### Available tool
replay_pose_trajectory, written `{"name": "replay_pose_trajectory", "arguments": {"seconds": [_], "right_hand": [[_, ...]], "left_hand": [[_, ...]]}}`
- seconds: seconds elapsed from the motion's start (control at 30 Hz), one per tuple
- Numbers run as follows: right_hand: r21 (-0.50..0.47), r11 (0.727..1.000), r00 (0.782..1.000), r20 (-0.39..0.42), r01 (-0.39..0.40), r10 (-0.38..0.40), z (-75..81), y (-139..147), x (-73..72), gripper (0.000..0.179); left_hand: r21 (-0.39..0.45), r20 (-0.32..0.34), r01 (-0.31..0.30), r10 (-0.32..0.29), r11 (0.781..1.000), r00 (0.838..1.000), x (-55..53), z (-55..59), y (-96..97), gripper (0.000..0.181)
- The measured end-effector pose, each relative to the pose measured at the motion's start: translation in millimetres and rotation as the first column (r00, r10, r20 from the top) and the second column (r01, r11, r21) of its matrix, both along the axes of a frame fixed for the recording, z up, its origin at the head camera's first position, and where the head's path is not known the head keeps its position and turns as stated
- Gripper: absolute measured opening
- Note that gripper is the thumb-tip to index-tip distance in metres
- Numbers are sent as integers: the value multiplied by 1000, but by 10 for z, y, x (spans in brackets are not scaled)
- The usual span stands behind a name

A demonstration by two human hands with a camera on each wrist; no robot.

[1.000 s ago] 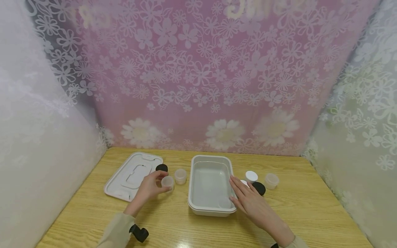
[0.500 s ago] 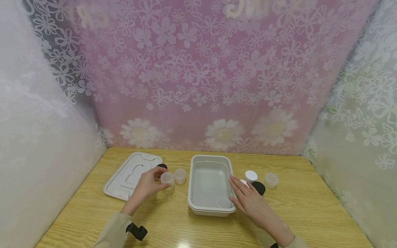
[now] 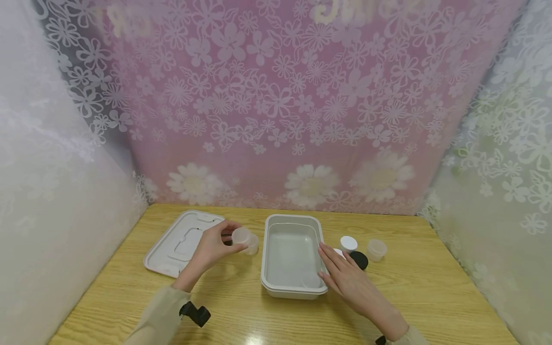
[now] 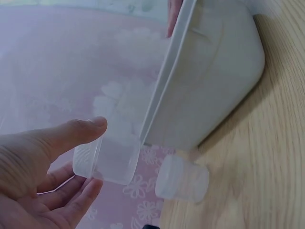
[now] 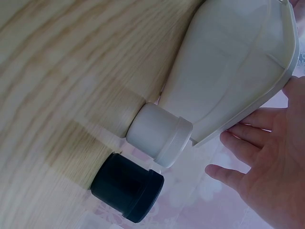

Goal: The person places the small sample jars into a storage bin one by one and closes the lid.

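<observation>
My left hand [image 3: 213, 245] pinches a small translucent screw-top jar [image 3: 240, 235] between thumb and fingers, raised above the table. In the left wrist view the thumb is on one side of the jar's ribbed cap [image 4: 85, 160], fingertips on the other. A second translucent jar [image 4: 182, 179] stands on the table, partly behind the held one in the head view. In the middle stands a pale grey plastic tub [image 3: 286, 258], with a faint clear round jar [image 3: 311, 280] in its near right corner. My right hand [image 3: 349, 285], fingers straight, rests against the tub's right rim.
The tub's flat lid [image 3: 166, 256] lies at the left, a black jar [image 3: 227, 237] beside it mostly hidden by my hand. Right of the tub stand a white jar [image 3: 348, 244], another white one partly hidden, a black jar [image 3: 359, 260] and a translucent jar [image 3: 377, 249].
My left hand has lifted the translucent jar from the table and moved it right and away from me, overlapping the second jar. My right hand has stayed at the tub's rim.
</observation>
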State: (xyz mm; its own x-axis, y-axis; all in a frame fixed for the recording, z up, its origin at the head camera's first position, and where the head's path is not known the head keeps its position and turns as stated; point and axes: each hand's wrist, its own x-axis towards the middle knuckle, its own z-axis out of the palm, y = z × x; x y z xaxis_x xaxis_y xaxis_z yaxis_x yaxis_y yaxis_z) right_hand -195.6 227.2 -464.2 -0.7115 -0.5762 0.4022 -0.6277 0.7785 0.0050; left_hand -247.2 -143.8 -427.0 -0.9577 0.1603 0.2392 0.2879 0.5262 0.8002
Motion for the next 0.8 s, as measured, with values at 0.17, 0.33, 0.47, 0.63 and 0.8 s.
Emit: {"name": "replay_pose_trajectory", "arguments": {"seconds": [0.17, 0.33, 0.47, 0.63, 0.8], "right_hand": [[-3, 1000, 1000, 16, -2, 2, 19, -3, 11, 63], [-12, 1000, 1000, 5, -14, 14, 33, -11, 20, 62], [-17, 1000, 1000, -8, -20, 20, 27, -9, 13, 62], [-24, 999, 1000, 12, -23, 23, 27, -2, 2, 62], [-35, 999, 998, 54, -10, 12, 32, 16, 2, 64]], "left_hand": [[65, 4, 19, -19, 998, 1000, -29, 59, 160, 51], [125, 7, 69, -70, 990, 998, -49, 103, 349, 49], [132, 11, 101, -103, 986, 995, -56, 120, 514, 46], [89, 19, 143, -145, 986, 989, -90, 71, 716, 49], [58, -2, 188, -189, 980, 982, -124, 5, 898, 51]]}}
